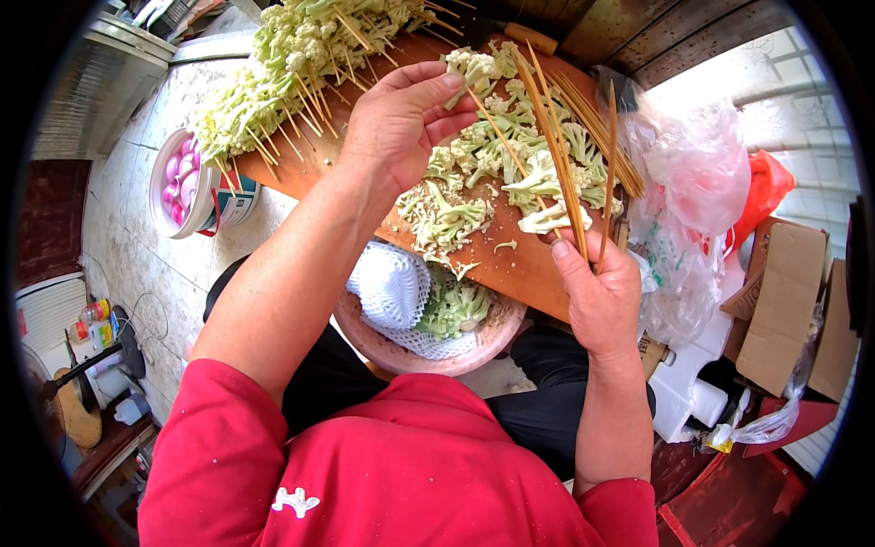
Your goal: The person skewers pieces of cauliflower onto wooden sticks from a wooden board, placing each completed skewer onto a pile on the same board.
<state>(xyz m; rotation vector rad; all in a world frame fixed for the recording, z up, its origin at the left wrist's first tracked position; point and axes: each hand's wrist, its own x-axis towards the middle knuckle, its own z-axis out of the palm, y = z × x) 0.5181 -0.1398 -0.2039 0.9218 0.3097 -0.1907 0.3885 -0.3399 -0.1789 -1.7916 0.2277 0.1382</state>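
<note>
My left hand (406, 118) is closed on a pale cauliflower floret (469, 64) at the upper tip of a thin skewer. My right hand (592, 287) grips several wooden skewers (567, 182) upright, with another floret (554, 220) low on them, just above my fingers. Loose cut florets (440, 221) lie over the orange-brown board (510, 278), beside a bundle of bare skewers (620, 155). A large pile of skewered cauliflower (283, 64) covers its upper left.
A bucket of purple onions (182, 182) stands left. A pink basin (365, 342) below holds white netting (387, 283) and cauliflower (453, 301). Plastic bags (693, 173), cardboard (779, 305) and white foam (684, 383) crowd the right. A wooden handle (531, 38) lies behind the board.
</note>
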